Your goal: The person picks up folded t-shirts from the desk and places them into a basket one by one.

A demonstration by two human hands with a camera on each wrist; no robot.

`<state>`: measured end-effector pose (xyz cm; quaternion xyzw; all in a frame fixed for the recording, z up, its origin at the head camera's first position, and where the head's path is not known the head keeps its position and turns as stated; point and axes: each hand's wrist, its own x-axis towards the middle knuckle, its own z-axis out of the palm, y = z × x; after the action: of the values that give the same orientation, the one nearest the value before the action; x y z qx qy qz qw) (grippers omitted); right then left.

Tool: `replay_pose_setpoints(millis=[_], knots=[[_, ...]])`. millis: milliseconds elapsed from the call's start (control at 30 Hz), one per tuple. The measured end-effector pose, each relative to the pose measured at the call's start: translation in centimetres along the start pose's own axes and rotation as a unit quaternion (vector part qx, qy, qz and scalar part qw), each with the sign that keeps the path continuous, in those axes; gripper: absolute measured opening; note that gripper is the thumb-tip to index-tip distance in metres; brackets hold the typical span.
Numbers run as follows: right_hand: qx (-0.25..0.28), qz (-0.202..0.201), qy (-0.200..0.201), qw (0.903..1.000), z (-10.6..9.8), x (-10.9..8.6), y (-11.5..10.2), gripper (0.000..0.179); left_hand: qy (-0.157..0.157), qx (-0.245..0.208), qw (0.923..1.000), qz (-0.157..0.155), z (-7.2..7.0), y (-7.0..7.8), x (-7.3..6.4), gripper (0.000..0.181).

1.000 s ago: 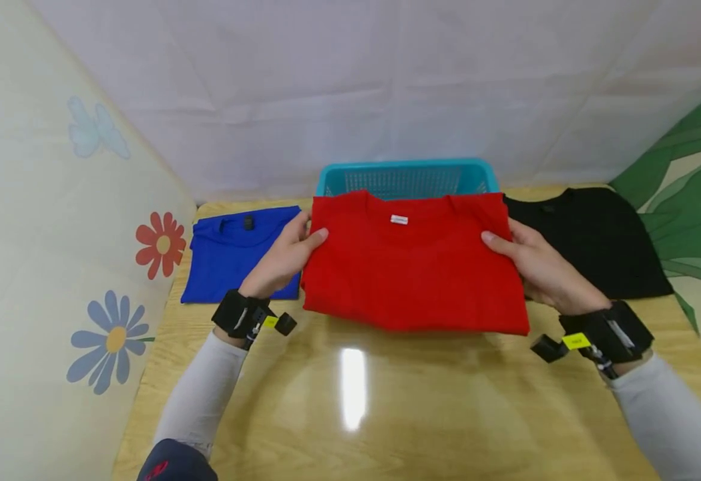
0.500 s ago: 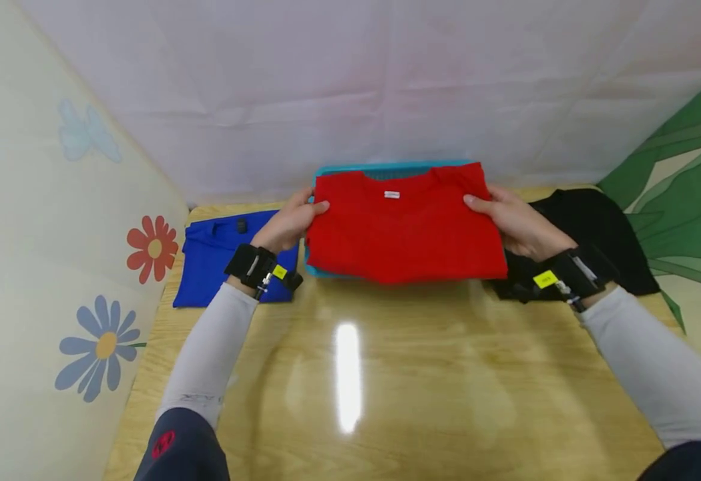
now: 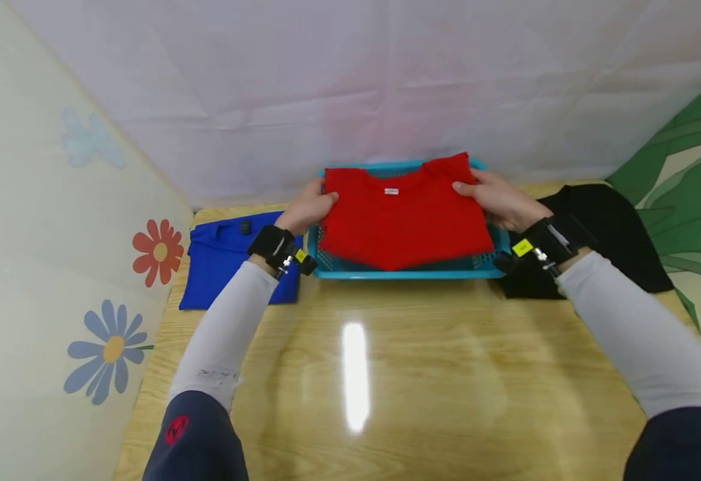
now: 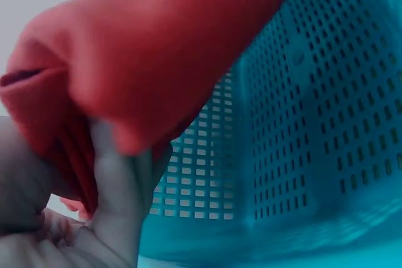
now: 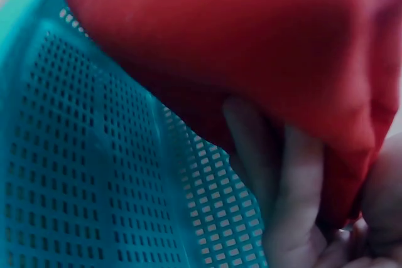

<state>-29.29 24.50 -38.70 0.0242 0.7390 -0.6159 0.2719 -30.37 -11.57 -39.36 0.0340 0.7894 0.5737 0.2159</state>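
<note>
A folded red shirt (image 3: 401, 220), its white neck label facing up, is held level over the turquoise plastic basket (image 3: 410, 274). My left hand (image 3: 310, 206) grips its left side, thumb on top and fingers beneath. On the opposite side my right hand (image 3: 501, 199) pinches the cloth the same way. In the left wrist view the red shirt (image 4: 157, 48) bulges over the fingers, beside the perforated basket wall (image 4: 282, 130). From the right wrist, fingers (image 5: 301, 186) show under the cloth, with the basket's lattice (image 5: 94, 155) alongside. The shirt hides much of the basket's inside.
A folded blue shirt (image 3: 206, 274) lies on the wooden table (image 3: 422, 374) left of the basket. A folded black shirt (image 3: 603, 240) lies to the right. A pale cloth wall (image 3: 350, 80) stands close behind the basket.
Both hands have carried the red shirt away from me and down, from in front of the basket to over it. The basket's front rim has come into sight.
</note>
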Motion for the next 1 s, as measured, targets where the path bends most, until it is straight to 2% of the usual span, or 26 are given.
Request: replay_pose_setpoints(millis=[200,300,433,500,600,700,900,933,1000], knots=[[-0.038,0.016,0.0,0.9992,0.3,1.0,0.4,0.073,0.006,0.037,0.9993,-0.01,0.9,0.0,0.9,0.039],[-0.065,0.023,-0.008,0.9976,0.7,1.4,0.8,0.073,0.001,0.079,0.9967,-0.014,1.4,-0.3,1.2,0.031],[-0.092,0.02,-0.013,0.9954,1.2,1.9,1.1,0.071,0.006,0.133,0.9912,-0.003,1.8,-0.8,1.5,0.015],[-0.108,0.024,-0.014,0.9938,1.3,2.2,1.2,0.071,0.016,0.173,0.9847,0.005,1.8,-1.1,1.6,0.013],[-0.149,0.041,-0.015,0.9879,1.6,2.6,1.3,0.072,0.031,0.258,0.9656,0.01,1.8,-1.4,2.1,0.018],[-0.196,0.049,-0.02,0.9791,2.0,3.1,1.4,0.07,0.041,0.336,0.9408,-0.005,2.1,-1.5,2.7,0.019],[-0.263,0.052,-0.025,0.9631,2.6,3.4,2.2,0.063,0.009,0.399,0.9138,-0.073,3.8,-1.1,3.8,0.017],[-0.269,0.055,-0.024,0.9613,2.6,3.4,2.4,0.062,0.003,0.412,0.9075,-0.081,4.1,-1.0,3.9,0.015],[-0.278,0.056,-0.024,0.9586,2.7,3.4,2.7,0.061,-0.007,0.447,0.89,-0.089,4.5,-0.7,3.9,0.011]])
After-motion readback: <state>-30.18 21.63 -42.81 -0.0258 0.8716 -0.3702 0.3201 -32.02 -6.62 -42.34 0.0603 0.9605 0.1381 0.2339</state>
